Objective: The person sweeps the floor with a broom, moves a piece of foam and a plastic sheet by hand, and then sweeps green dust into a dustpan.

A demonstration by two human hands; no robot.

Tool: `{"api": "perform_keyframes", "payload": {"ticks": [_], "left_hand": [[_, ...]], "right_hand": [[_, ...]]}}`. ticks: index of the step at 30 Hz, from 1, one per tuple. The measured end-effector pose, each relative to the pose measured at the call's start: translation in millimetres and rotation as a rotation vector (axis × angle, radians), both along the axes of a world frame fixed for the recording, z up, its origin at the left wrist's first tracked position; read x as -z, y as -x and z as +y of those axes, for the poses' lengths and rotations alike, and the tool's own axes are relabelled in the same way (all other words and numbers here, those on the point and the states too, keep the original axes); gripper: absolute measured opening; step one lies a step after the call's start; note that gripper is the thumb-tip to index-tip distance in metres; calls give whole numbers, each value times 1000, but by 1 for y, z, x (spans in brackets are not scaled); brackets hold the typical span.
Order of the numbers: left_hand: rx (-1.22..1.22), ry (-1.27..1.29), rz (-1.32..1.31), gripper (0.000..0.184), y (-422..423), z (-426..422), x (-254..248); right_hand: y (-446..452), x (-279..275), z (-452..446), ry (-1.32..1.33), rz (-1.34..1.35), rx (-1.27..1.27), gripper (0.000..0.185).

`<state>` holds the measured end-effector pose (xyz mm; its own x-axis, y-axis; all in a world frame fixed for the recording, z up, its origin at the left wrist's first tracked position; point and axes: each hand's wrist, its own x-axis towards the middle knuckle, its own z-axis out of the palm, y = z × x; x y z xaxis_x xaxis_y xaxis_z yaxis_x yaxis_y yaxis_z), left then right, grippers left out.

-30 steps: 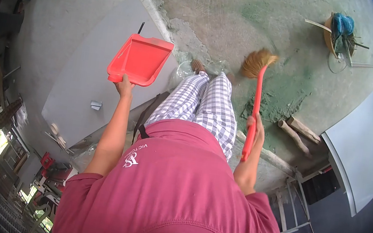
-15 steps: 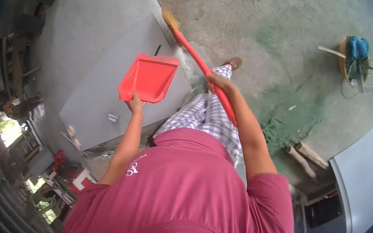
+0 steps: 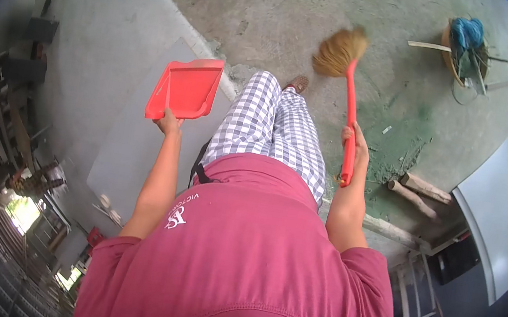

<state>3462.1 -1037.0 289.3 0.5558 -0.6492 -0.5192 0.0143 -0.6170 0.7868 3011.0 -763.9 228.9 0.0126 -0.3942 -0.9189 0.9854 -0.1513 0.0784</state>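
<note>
A red dustpan [image 3: 190,90] is held out on the left side, its pan facing up. My left hand [image 3: 169,123] is closed on the dustpan's near edge, where the handle is hidden by the fingers. On the right, my right hand [image 3: 357,141] wraps round the red handle of a broom [image 3: 352,97]. The broom's straw head [image 3: 340,51] points away from me and fans out, slightly blurred, above the concrete floor. Whether the bristles touch the floor I cannot tell.
A basket [image 3: 447,39] holding blue material and sticks stands at the far right. Green debris [image 3: 395,155] lies on the floor near wooden logs [image 3: 419,196]. A grey sheet [image 3: 132,136] lies at left; a pale panel [image 3: 503,217] is at right.
The broom has swung to the right and turned, so its straw head now fans out broadly. The dustpan sits slightly further left and higher in view. My legs have shifted in a step.
</note>
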Motion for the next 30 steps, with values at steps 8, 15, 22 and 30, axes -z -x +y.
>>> {"api": "perform_keyframes", "payload": {"ticks": [8,15,22,30], "left_hand": [[295,44,40,54,63,-79,-2],[427,70,36,58,139,-140,23],[438,-16,-92,56,164,-167,10],[455,-49,-120,55,209,-245,7]], "right_hand": [[-62,-56,132,-73,196,212,22],[-52,-125,53,-160,128,37,40],[-12,-55,-170,380,304,-625,49],[79,20,-348,272,216,-600,19]]}}
